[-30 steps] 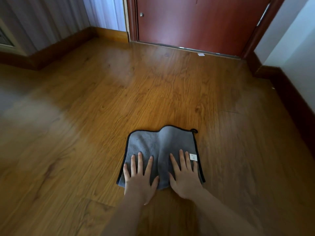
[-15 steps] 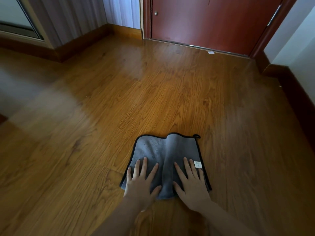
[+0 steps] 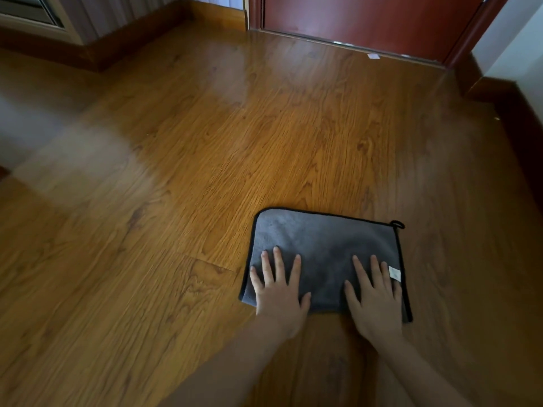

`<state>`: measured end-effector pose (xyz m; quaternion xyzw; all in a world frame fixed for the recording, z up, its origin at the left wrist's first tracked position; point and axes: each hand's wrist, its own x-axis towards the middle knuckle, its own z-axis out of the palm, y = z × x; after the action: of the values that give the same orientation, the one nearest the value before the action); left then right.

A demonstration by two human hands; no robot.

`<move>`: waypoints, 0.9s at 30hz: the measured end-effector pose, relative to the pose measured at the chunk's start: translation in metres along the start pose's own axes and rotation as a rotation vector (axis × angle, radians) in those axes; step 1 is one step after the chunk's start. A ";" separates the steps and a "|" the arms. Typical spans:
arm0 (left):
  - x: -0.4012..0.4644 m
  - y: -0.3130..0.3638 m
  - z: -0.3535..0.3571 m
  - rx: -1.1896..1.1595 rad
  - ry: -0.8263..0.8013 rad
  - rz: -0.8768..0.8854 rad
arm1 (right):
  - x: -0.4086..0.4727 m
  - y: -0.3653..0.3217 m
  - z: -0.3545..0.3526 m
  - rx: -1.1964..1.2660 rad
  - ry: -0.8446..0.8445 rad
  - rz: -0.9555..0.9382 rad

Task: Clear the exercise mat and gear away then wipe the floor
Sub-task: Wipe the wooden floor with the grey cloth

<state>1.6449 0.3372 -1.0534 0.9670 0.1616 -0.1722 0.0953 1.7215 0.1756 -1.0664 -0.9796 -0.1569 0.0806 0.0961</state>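
You had both hands flat, fingers spread, on the grey microfibre cloth w/ black edging [image 3: 323,248], lying on the brown wood-grain floor [image 3: 205,157]. Left hand [image 3: 279,292] pressed its near-left part, right hand [image 3: 376,301] the near-right, by the white tag [image 3: 394,273].

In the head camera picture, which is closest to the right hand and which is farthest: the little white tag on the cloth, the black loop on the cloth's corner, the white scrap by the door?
From the right hand:
1. White tag, on the grey cloth beside the hand's fingers.
2. Black loop, at the cloth's far right corner.
3. White scrap, across the floor at the red door.
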 end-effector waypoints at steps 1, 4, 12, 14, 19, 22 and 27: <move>0.000 -0.002 0.000 -0.009 0.031 0.010 | 0.007 -0.002 -0.001 0.000 -0.013 0.013; 0.003 -0.026 -0.006 -0.018 0.094 0.023 | 0.030 -0.022 -0.007 0.018 -0.051 0.053; -0.013 -0.144 -0.015 0.133 0.110 -0.133 | 0.054 -0.142 0.003 -0.007 -0.249 -0.237; -0.033 -0.175 -0.012 0.095 0.151 -0.195 | 0.043 -0.172 0.011 -0.011 -0.274 -0.333; -0.100 -0.227 0.021 -0.027 0.221 -0.301 | -0.015 -0.206 0.037 -0.012 -0.258 -0.563; -0.124 -0.233 0.034 -0.030 0.265 -0.301 | -0.036 -0.197 0.046 -0.015 -0.195 -0.606; -0.106 -0.208 0.028 -0.070 0.232 -0.364 | -0.026 -0.165 0.038 -0.057 -0.144 -0.660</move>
<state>1.4704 0.4942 -1.0671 0.9313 0.3494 -0.0685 0.0771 1.6422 0.3272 -1.0643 -0.8701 -0.4740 0.1099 0.0780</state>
